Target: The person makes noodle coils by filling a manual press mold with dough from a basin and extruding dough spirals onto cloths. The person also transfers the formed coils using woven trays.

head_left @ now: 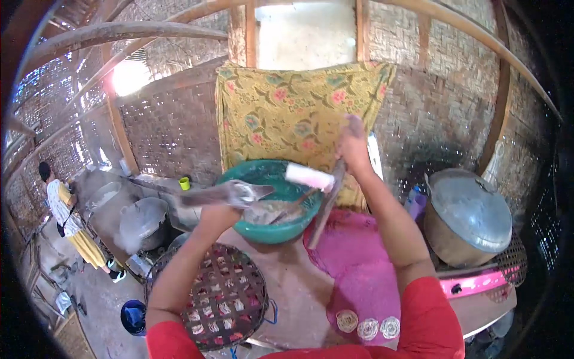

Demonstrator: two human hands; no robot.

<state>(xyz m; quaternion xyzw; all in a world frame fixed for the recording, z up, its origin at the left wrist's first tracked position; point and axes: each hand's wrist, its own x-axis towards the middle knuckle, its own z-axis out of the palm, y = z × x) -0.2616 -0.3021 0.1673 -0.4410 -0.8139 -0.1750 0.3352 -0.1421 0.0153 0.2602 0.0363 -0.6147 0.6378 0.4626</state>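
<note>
My left hand (pixel 219 216) is closed around a long wooden bar (pixel 206 196), smeared by motion, with a metal, ring-like part (pixel 242 192) at its right end. Raised in front of the patterned cloth, my right hand (pixel 353 148) grips another wooden bar (pixel 327 206) that slants down to the left. A pale pink-white cylinder (pixel 308 177) sticks out beside this bar; it seems joined to it. Below both bars stands a green basin (pixel 272 234) holding whitish dough (pixel 263 212) and a wooden spoon or paddle (pixel 293 206).
Three pale coiled strands (pixel 368 328) lie on a pink sheet (pixel 359 287). A woven basket tray (pixel 224 293) sits at left, a large lidded pot (pixel 469 215) at right. Another person (pixel 66 209) stands by steaming pots (pixel 143 221). A yellow-green cup (pixel 185 183) is near the wall.
</note>
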